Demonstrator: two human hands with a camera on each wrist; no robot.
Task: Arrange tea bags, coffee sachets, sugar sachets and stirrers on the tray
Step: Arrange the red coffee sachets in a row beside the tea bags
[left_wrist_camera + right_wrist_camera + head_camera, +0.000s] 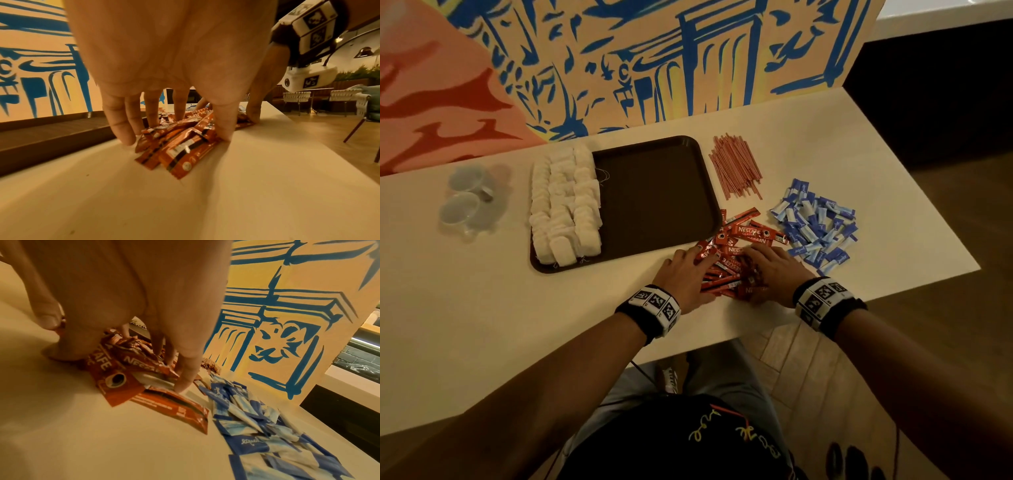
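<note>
A pile of red Nescafe coffee sachets [746, 233] lies on the white table just right of the brown tray's [654, 198] near corner. My left hand [695, 263] rests on the pile's left side, its fingers [125, 133] straight and spread, thumb at the right of a bunch [180, 152]. My right hand [767, 267] presses on the right side; one fingertip [185, 381] pins a sachet [115, 378]. White tea bags [565, 209] fill the tray's left part in rows. Red stirrers [736, 168] and blue sugar sachets [815, 222] lie loose on the table.
Two clear cups [465, 195] stand left of the tray. A painted orange and blue panel [654, 68] runs along the table's far edge. The table's near edge [756, 329] is close behind my wrists. Sugar sachets [246, 415] lie right beside my right hand.
</note>
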